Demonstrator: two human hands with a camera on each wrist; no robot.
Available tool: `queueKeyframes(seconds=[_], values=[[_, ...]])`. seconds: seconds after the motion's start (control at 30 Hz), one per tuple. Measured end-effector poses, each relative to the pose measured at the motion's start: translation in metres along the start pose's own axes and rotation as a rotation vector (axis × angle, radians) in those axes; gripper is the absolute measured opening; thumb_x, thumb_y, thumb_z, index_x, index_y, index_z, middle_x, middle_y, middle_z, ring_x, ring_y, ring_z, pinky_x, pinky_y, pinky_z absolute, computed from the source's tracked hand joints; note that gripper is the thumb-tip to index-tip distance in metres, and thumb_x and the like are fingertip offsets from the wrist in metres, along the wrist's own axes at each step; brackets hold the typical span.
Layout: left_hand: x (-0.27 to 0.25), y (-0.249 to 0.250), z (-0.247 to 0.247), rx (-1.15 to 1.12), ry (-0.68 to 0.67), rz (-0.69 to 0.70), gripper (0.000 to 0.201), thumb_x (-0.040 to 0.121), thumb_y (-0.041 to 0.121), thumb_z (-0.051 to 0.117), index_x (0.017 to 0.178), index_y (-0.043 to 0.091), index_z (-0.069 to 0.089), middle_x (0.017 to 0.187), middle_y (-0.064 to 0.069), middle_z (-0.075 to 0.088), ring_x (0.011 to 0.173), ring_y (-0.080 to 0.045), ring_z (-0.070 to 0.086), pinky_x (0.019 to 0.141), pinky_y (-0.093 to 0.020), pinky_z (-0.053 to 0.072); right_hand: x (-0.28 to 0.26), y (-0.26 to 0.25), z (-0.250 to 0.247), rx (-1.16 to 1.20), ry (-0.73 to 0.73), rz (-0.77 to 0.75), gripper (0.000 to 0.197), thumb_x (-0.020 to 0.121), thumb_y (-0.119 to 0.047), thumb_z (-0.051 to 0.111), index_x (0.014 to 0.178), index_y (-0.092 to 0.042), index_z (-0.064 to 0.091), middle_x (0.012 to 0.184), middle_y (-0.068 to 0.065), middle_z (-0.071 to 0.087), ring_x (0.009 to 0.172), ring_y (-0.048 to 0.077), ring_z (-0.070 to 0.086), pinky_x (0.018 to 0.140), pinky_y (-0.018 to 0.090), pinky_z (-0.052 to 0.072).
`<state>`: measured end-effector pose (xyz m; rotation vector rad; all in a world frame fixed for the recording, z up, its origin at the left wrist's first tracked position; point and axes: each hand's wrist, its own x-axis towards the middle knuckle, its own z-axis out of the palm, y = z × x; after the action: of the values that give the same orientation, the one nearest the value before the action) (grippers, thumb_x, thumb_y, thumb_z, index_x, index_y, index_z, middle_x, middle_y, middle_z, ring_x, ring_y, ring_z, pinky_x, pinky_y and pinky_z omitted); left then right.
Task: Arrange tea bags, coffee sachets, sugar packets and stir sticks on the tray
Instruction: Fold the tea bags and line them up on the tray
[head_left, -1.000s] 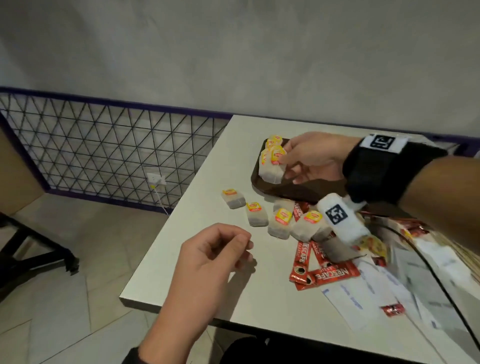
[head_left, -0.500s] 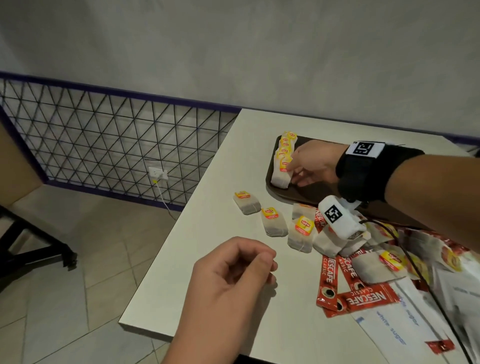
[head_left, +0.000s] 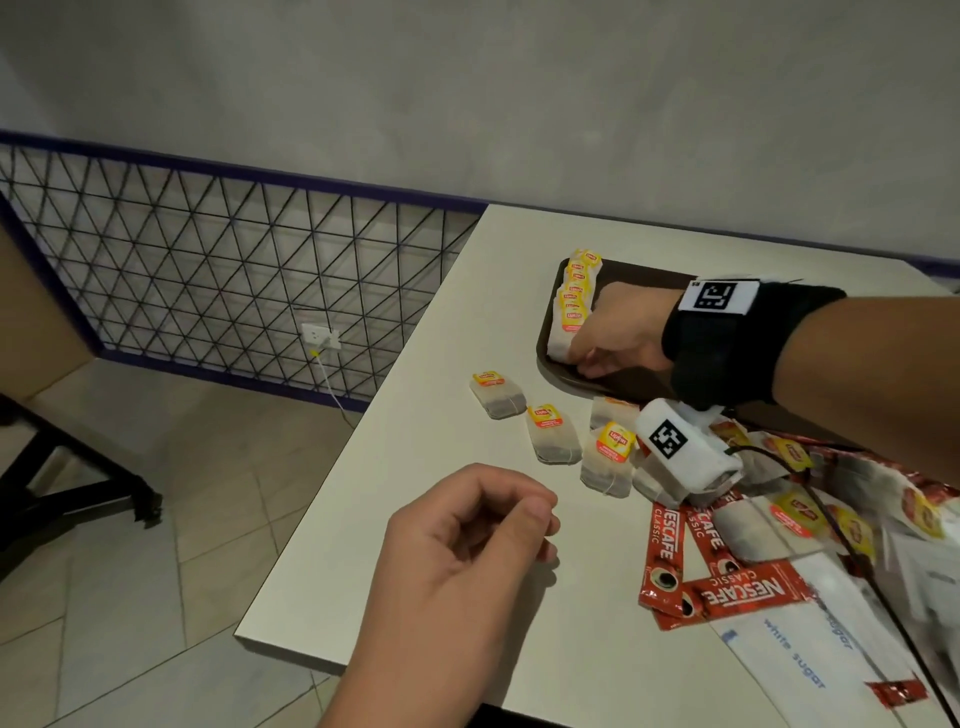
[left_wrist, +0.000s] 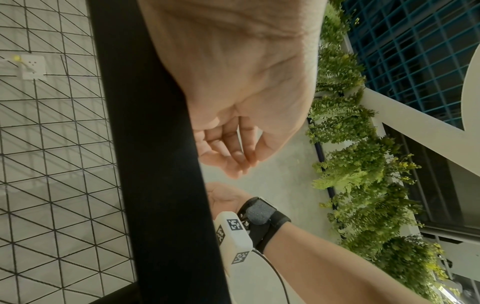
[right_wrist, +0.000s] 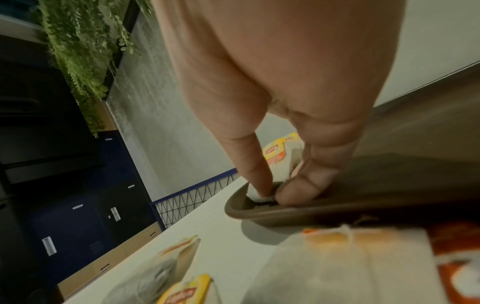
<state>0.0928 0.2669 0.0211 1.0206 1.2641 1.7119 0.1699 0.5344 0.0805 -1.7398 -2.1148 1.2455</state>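
Note:
A brown tray (head_left: 546, 358) lies at the far side of the white table. Along its left side runs a row of yellow-tagged tea bags (head_left: 575, 291). My right hand (head_left: 579, 358) is down in the tray's near-left corner. Its index finger and thumb pinch a white tea bag (right_wrist: 255, 196) against the tray (right_wrist: 259, 214) at the near end of that row. My left hand (head_left: 519, 519) hovers over the table's near edge, fingers (left_wrist: 233, 156) loosely curled with nothing in them. Three loose tea bags (head_left: 553, 434) lie between the hands.
Red coffee sachets (head_left: 727, 592), white sugar packets (head_left: 795, 660) and more tea bags (head_left: 789, 514) are piled at the right front. A black cable (head_left: 831, 525) crosses that pile. The table's left edge (head_left: 363, 431) drops to a tiled floor beside a wire-mesh fence (head_left: 208, 260).
My right hand has lowered the tea bag from above the tray down into its near-left corner, at the end of the row. The left hand has kept its place.

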Motion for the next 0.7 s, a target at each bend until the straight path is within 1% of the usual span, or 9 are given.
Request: queueKeyframes(seconds=[0.07,0.13,0.2,0.3,0.37,0.47,0.53,0.6,0.7], values=[[0.000,0.001,0.000,0.003,-0.004,0.000,0.011,0.078,0.020,0.066,0.075,0.015,0.075,0.065,-0.005,0.069,0.060,-0.011,0.065,0.056,-0.015,0.051,-0.002,-0.001,-0.002,-0.033,0.041,0.008,0.013,0.089,0.001,0.071,0.097,0.001,0.062,0.093,0.015,0.067,0.074,0.021,0.066,0.068,0.031,0.060],[0.001,0.001,-0.001,0.013,-0.011,-0.003,0.012,0.086,0.014,0.071,0.075,0.014,0.075,0.066,-0.006,0.069,0.059,-0.011,0.065,0.057,-0.016,0.051,-0.010,-0.006,-0.004,-0.101,0.160,-0.023,0.026,0.089,-0.006,0.075,0.106,-0.002,0.057,0.095,0.014,0.066,0.078,0.023,0.065,0.060,0.031,0.057],[0.001,-0.003,-0.002,0.022,-0.002,-0.019,0.018,0.090,0.004,0.069,0.075,0.011,0.074,0.066,-0.007,0.069,0.059,-0.012,0.064,0.058,-0.020,0.053,-0.023,-0.015,-0.002,-0.156,0.243,-0.154,0.031,0.088,-0.010,0.077,0.107,-0.005,0.052,0.091,0.014,0.062,0.076,0.024,0.064,0.051,0.029,0.052],[0.001,-0.002,-0.002,0.016,-0.012,-0.012,0.013,0.089,0.010,0.071,0.077,0.012,0.074,0.068,-0.007,0.068,0.060,-0.012,0.063,0.061,-0.023,0.055,-0.047,-0.027,0.011,-0.279,0.046,-0.221,0.016,0.089,-0.011,0.076,0.094,-0.001,0.065,0.077,0.012,0.067,0.063,0.022,0.065,0.051,0.027,0.054],[0.000,-0.001,-0.002,0.007,-0.008,0.005,0.011,0.088,0.009,0.071,0.077,0.010,0.073,0.068,-0.008,0.068,0.061,-0.012,0.063,0.060,-0.020,0.052,-0.060,-0.029,0.024,-0.503,-0.076,-0.207,0.014,0.087,-0.013,0.077,0.088,0.000,0.071,0.067,0.009,0.067,0.058,0.021,0.063,0.055,0.027,0.057],[0.000,-0.001,-0.001,0.019,0.012,0.002,0.015,0.092,0.002,0.064,0.081,0.006,0.073,0.071,-0.009,0.069,0.062,-0.011,0.063,0.059,-0.017,0.050,-0.073,-0.029,0.047,-0.976,-0.061,-0.253,0.023,0.079,-0.023,0.082,0.071,-0.008,0.066,0.062,0.002,0.059,0.058,0.019,0.055,0.051,0.022,0.044],[0.000,0.000,-0.001,0.027,0.022,-0.006,0.013,0.092,0.003,0.064,0.083,0.004,0.073,0.073,-0.009,0.070,0.062,-0.010,0.063,0.061,-0.017,0.050,-0.074,-0.026,0.055,-1.098,-0.002,-0.271,0.029,0.084,-0.026,0.077,0.068,-0.012,0.058,0.063,0.000,0.053,0.055,0.015,0.048,0.046,0.022,0.036],[0.000,-0.001,-0.001,0.042,0.028,-0.014,0.012,0.092,0.006,0.065,0.083,0.005,0.073,0.075,-0.009,0.070,0.063,-0.009,0.063,0.063,-0.017,0.050,-0.071,-0.023,0.054,-1.017,-0.005,-0.248,0.029,0.086,-0.022,0.076,0.068,-0.015,0.054,0.066,-0.001,0.052,0.057,0.014,0.047,0.047,0.023,0.035],[0.001,-0.002,-0.001,0.103,0.029,-0.037,0.013,0.093,0.010,0.066,0.082,0.012,0.074,0.080,-0.008,0.072,0.071,-0.010,0.066,0.069,-0.021,0.053,-0.065,-0.019,0.047,-0.797,-0.025,-0.212,0.029,0.081,-0.018,0.082,0.070,-0.019,0.055,0.071,0.000,0.055,0.059,0.013,0.049,0.052,0.026,0.038]])
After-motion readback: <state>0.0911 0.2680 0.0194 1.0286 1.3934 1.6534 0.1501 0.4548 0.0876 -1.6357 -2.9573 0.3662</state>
